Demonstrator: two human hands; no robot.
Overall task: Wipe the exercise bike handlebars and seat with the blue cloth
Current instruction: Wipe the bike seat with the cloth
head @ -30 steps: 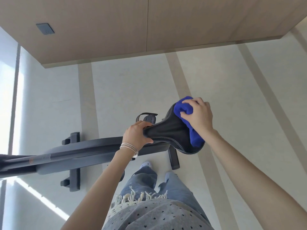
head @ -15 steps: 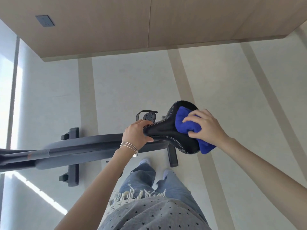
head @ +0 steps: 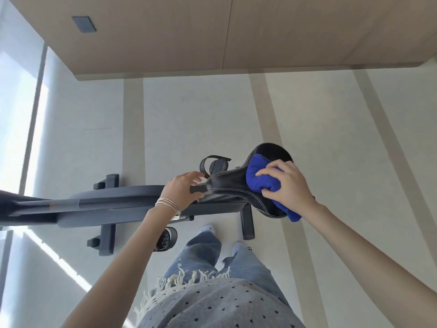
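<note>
Blue cloth (head: 259, 179) is bunched into a thick wad on the wide rear half of the black seat (head: 230, 185), pressed against the upper surface. One end trails over the seat's near edge and hangs just below it. Right hand (head: 289, 185) lies on top of the wad, fingers curled over its far side and thumb tucked against its near side, so the cloth is gripped and held down on the saddle. Left hand (head: 181, 190) sits at the narrow nose of the seat with fingers relaxed and slightly spread. Whether the fingertips actually touch the nose cannot be told. Thin silver bangles (head: 169, 205) circle that wrist.

The seat tops a dark grey exercise bike frame (head: 106, 204) running out of view to the left, with two cross stabilisers on a pale floor (head: 189, 114). One strapped pedal (head: 216, 165) shows beyond the seat nose and another (head: 166, 237) under the left forearm. The person stands just beside the bike, in frayed jeans (head: 205, 254). A wood-panelled wall (head: 165, 31) with a small grey plate (head: 84, 24) fills the top.
</note>
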